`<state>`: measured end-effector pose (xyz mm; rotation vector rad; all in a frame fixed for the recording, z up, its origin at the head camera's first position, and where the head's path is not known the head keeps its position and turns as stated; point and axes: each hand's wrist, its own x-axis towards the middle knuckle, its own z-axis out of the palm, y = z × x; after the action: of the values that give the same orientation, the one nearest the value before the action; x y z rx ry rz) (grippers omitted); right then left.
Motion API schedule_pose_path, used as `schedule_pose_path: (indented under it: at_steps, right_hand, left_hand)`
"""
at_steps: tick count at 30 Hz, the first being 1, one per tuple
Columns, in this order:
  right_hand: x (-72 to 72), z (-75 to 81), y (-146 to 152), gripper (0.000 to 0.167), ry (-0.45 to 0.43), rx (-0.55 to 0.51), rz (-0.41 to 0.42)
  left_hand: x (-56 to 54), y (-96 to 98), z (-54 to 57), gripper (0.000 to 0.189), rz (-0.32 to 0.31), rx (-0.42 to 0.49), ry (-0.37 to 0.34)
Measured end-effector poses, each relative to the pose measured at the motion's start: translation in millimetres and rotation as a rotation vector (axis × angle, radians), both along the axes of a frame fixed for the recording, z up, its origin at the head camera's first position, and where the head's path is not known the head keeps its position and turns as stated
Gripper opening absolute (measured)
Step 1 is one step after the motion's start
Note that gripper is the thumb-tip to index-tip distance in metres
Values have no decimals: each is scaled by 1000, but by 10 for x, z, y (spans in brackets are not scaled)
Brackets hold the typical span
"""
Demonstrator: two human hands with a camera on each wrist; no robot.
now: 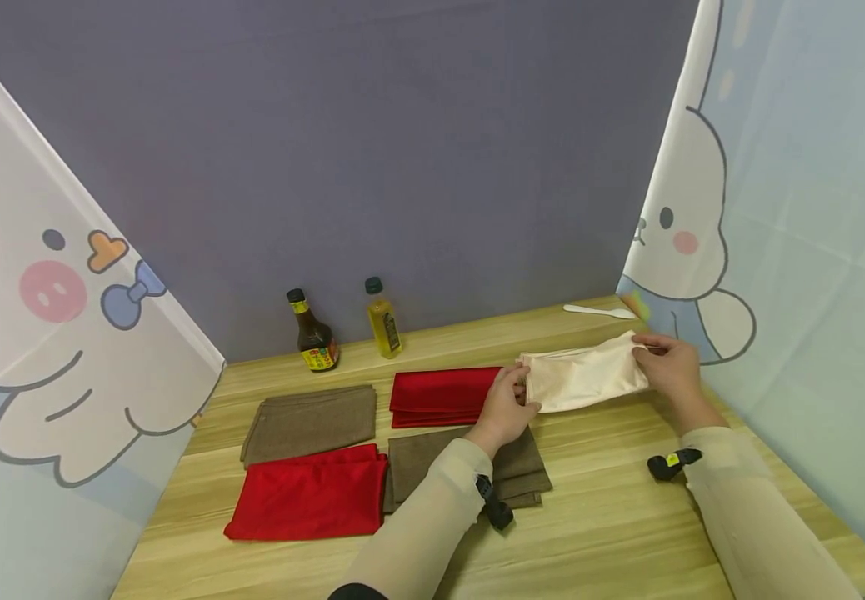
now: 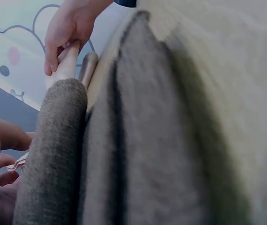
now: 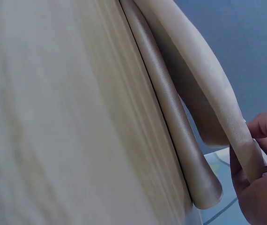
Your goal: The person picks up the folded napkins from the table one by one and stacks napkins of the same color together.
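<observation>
A folded cream satin cloth (image 1: 586, 375) spans the space between both hands at the right of the table. My left hand (image 1: 506, 408) pinches its left edge, just beside a folded red cloth (image 1: 440, 396) and above a grey-brown one (image 1: 432, 458). At the other end, my right hand (image 1: 668, 364) grips the right corner between thumb and fingers. In the right wrist view the upper layer of the cream cloth (image 3: 213, 89) is lifted off a lower folded layer (image 3: 171, 108) lying on the wood. Grey-brown fabric (image 2: 54, 154) partly hides the left hand (image 2: 2, 159) in the left wrist view.
At the left lie another folded grey-brown cloth (image 1: 316, 421) and a larger red cloth (image 1: 312, 496). A dark sauce bottle (image 1: 316, 337) and a yellow oil bottle (image 1: 383, 321) stand at the back. A white plastic utensil (image 1: 599, 312) lies near the back right edge.
</observation>
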<state>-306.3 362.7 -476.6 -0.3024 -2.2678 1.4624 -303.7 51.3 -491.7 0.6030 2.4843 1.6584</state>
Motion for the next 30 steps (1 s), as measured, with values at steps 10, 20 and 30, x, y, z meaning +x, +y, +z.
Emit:
schedule_pose_path:
  at_steps: [10,20,30]
  right_hand:
    - [-46,18,20,35,-42,-5,-15]
    - [-40,-25,93,40,-59,87,31]
    - [24,-90,213,58,-88,214,211]
  left_hand:
    - [2,-32,6,73,-78,1,-60]
    - [26,-18,-3,70,-73,19,-120]
    - [29,-27,-30,68,-82,6,-101]
